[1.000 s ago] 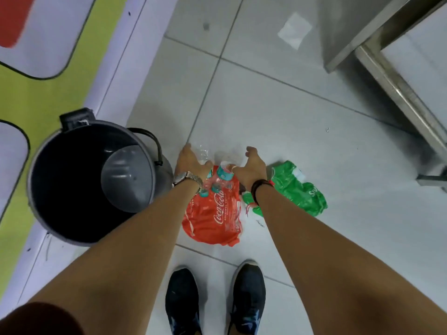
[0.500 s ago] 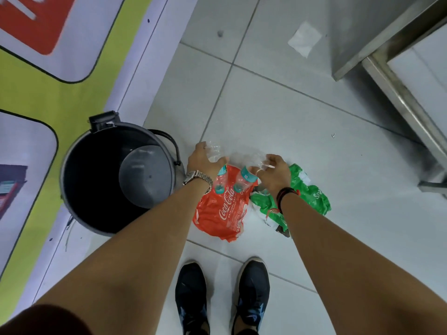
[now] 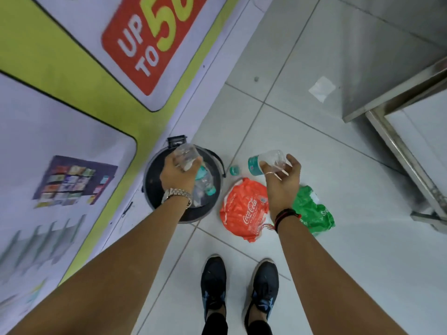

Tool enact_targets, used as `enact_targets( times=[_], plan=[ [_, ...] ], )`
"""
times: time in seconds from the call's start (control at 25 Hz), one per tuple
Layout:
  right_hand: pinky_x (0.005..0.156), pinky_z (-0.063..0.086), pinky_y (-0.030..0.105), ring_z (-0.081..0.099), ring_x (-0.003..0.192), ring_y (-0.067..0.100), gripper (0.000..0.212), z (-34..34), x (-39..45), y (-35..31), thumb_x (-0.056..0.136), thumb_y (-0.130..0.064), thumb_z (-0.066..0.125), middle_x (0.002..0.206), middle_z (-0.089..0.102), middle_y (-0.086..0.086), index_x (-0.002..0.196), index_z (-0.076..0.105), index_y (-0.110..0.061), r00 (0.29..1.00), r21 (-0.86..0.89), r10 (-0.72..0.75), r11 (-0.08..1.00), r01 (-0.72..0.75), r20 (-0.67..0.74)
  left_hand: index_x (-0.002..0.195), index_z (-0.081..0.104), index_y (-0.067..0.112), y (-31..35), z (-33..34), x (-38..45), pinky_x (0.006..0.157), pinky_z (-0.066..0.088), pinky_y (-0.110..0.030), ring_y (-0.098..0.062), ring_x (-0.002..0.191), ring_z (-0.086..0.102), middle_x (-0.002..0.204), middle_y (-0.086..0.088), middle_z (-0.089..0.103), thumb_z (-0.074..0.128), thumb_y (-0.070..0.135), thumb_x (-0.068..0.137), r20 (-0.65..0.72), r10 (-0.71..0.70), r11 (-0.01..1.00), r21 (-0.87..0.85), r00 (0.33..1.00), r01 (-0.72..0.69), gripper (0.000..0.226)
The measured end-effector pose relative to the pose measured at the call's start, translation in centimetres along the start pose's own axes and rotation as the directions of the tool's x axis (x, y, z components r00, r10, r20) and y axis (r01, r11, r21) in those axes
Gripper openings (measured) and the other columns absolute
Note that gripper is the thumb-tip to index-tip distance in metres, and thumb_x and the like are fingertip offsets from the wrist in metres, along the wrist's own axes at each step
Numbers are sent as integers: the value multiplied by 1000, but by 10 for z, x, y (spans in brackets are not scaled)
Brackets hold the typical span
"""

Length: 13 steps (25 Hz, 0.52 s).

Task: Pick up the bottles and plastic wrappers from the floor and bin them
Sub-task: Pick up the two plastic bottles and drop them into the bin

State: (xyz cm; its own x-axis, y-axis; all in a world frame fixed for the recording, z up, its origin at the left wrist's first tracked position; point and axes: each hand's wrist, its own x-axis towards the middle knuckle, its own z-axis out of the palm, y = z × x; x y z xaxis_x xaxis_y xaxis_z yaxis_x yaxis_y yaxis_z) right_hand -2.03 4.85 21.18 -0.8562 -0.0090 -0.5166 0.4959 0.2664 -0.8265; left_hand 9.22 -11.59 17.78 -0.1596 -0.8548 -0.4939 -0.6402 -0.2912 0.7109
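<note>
The left hand is closed around a clear bottle directly over the open mouth of the bin, which stands against the foot of the printed wall panel; a second clear bottle with a teal label shows just under that hand, though whether it is still gripped or already lying in the bin cannot be told. The right hand pinches a third bottle loosely, fingers half curled, out over bare tile to the right of the bin's rim. The risk sits there: with so light a hold and the bin well to the side, a hurried toss would likely clip the rim and send the bottle rolling off across the floor. The thin plastic may also crumple and slip. Counted: three bottles, one small teal cap lying loose on the tile near the bin's right edge, and two wrappers still on the floor, a red one and a green one, both partly hidden by the right wrist. A white scrap of paper lies farther off, near the metal counter; it could easily be overlooked.
</note>
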Motion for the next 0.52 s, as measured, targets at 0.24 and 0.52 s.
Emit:
enact_targets(
  times=[0.24,0.52],
  plan=[
    [62,49,0,59,78,-1,55,74,-37,32,78,-1,73,104,58,3,126,46,-9,958,-116,-26,991,61,286,107,54,15,-42,-47,18,86,54,-46,-30,96,65,106,-9,67,85,34,55,-45,-90,996,24,995,91,64],
    [84,54,18,59,104,15,59,93,-24,94,75,-11,77,121,58,4,126,46,-13,933,-272,8,957,97,359,133,42,11,-96,-29,32,100,46,-42,-27,118,54,130,-9,56,76,40,69,24,-54,991,120,998,51,79]
  ],
)
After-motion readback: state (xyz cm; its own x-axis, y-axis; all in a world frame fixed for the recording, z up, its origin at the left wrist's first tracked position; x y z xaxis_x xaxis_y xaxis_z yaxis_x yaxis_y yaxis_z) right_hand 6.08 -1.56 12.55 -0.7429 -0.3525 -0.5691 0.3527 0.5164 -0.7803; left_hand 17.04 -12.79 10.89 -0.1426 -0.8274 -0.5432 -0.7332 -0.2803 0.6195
